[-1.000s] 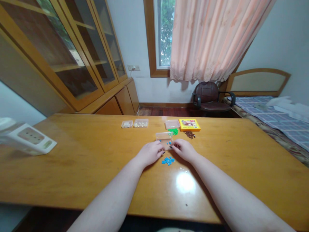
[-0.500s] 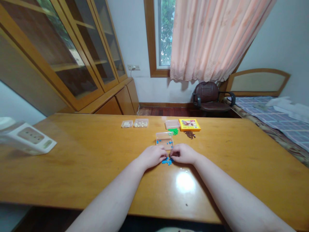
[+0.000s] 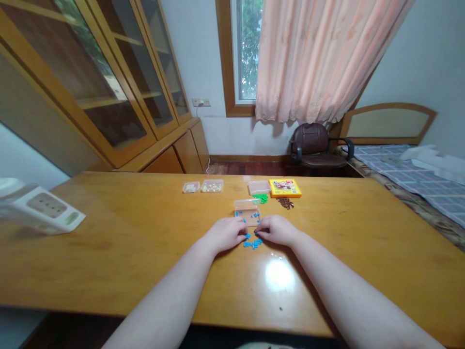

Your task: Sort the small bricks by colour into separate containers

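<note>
Small blue pieces [image 3: 253, 244] lie in a loose pile on the table between my hands. Curled next to a few of these pieces, at the left of the pile, is my left hand [image 3: 227, 232]; its fingers are closed, and whatever they hold is too small to make out. My right hand [image 3: 278, 230] pinches a small dark-looking blue piece [image 3: 256, 232] just above the pile's right side. Right behind the hands stands a clear plastic box [image 3: 248, 207], its lid raised at the back, with several blue pieces scattered inside. My left fingers partly cover its front left corner.
Behind the box lie green pieces [image 3: 260, 198], a clear lidded box [image 3: 259, 187], brown pieces [image 3: 285, 203] and a yellow package [image 3: 285, 188]. Two clear boxes with pale pieces [image 3: 212, 185] sit farther left. A white appliance [image 3: 45, 207] stands at the table's left end.
My left hand has drawn slightly left and back from the pile, and a blue piece now shows at the box's front left. My right fingertips have lifted a little off the pile.
</note>
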A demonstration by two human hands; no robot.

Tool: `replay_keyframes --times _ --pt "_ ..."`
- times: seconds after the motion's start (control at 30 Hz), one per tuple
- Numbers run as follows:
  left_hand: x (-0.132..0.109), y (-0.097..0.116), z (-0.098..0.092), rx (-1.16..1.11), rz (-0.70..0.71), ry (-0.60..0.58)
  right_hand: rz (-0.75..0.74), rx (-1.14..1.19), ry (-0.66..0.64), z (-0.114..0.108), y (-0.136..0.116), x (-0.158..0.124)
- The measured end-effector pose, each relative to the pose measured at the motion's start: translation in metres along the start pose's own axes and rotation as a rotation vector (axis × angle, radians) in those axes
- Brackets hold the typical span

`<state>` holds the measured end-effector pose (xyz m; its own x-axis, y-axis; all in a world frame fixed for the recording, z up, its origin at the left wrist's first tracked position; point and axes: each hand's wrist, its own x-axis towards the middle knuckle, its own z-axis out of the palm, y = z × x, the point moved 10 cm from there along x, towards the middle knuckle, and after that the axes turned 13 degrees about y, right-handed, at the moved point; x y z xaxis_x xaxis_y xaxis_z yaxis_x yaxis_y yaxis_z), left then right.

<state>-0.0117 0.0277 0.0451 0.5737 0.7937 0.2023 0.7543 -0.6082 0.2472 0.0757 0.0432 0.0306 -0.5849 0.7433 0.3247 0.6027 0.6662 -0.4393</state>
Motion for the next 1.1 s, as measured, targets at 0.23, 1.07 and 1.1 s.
replay_keyframes --times 0.23,1.07,1.1 --pt "0.0 0.0 0.003 0.018 0.003 -0.008 -0.019 -0.005 0.051 -0.003 -0.005 0.001" --pt "0.005 -0.029 -0.021 0.003 -0.129 0.223 0.055 0.054 -0.021 0.015 -0.001 0.002" --pt "0.005 -0.033 -0.023 0.011 -0.156 0.255 0.06 0.037 -0.014 0.014 0.0 0.002"
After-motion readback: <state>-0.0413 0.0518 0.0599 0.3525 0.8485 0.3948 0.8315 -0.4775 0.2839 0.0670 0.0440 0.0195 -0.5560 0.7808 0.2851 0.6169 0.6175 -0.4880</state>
